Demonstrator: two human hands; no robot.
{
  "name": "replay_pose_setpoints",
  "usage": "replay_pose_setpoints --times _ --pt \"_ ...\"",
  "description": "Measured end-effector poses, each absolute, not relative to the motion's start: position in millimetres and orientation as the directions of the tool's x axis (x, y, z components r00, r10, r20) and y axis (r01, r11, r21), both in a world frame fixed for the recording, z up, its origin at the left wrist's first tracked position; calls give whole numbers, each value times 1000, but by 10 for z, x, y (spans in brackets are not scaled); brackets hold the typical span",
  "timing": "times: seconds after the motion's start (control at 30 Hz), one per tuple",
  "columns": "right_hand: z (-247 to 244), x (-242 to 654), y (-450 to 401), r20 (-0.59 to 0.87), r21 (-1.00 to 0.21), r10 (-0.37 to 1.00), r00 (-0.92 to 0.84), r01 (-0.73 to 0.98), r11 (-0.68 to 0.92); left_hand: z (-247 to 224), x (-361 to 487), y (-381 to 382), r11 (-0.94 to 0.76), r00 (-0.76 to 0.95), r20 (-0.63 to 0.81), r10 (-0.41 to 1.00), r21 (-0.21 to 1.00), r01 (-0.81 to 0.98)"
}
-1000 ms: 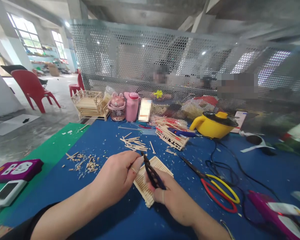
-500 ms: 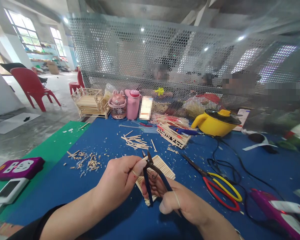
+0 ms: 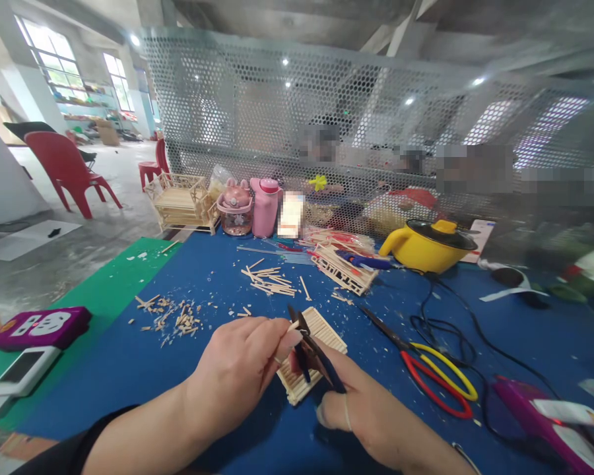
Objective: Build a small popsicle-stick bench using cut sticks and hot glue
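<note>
My left hand [image 3: 250, 349] pinches a short wooden stick [image 3: 295, 325], whose end sits at the jaws of dark-handled pliers [image 3: 321, 359]. Wrapped round the handles of those pliers is my right hand [image 3: 361, 402], its thumb below them and a band round the thumb. Beneath both hands lies a small flat panel of pale sticks [image 3: 321, 330], tilted on the blue table and partly hidden by the hands and pliers.
Loose sticks [image 3: 270, 280] and cut scraps [image 3: 181, 320] lie ahead and left. Large scissors [image 3: 426, 366] rest at right beside black cables [image 3: 455, 343]. Behind stand a yellow pot [image 3: 428, 247], a pink bottle [image 3: 264, 208] and a stick model [image 3: 183, 201].
The pliers' handles have come closer together and the jaws have moved slightly right and down. My left hand has shifted a little to the right. A few small stick pieces now lie behind it.
</note>
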State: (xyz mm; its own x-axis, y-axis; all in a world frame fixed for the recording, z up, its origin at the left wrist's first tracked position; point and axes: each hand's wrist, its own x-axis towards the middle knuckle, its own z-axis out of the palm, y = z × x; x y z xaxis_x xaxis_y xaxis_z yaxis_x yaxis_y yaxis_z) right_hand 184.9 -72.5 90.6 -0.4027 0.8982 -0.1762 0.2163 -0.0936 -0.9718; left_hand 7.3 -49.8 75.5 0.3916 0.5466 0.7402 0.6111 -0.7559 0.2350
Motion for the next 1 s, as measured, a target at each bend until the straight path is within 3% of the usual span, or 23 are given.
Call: replay_pose_setpoints --times 0.13,0.27,0.4,0.6,0.67,0.87,1.0 --pt "857 1794 -725 -70 -981 931 -359 192 0 753 84 -486 -769 415 727 547 240 593" --pt "739 1773 -718 71 -935 941 -330 306 178 763 103 -480 -777 426 712 559 271 567" --pt "660 1799 -639 166 -877 927 -335 380 295 781 139 -458 -714 424 592 685 429 554" --pt "676 1896 -415 176 -762 945 -275 570 308 777 229 -319 -502 391 332 859 701 506" --pt "693 1917 -383 159 -734 942 -295 603 313 780 257 -280 -467 375 299 878 709 528" --pt "709 1966 -414 120 -703 934 -336 636 319 806 276 -265 -358 323 165 932 573 738" --pt "703 2012 -423 114 -620 928 -354 705 345 812 272 -269 -325 345 95 934 631 705"
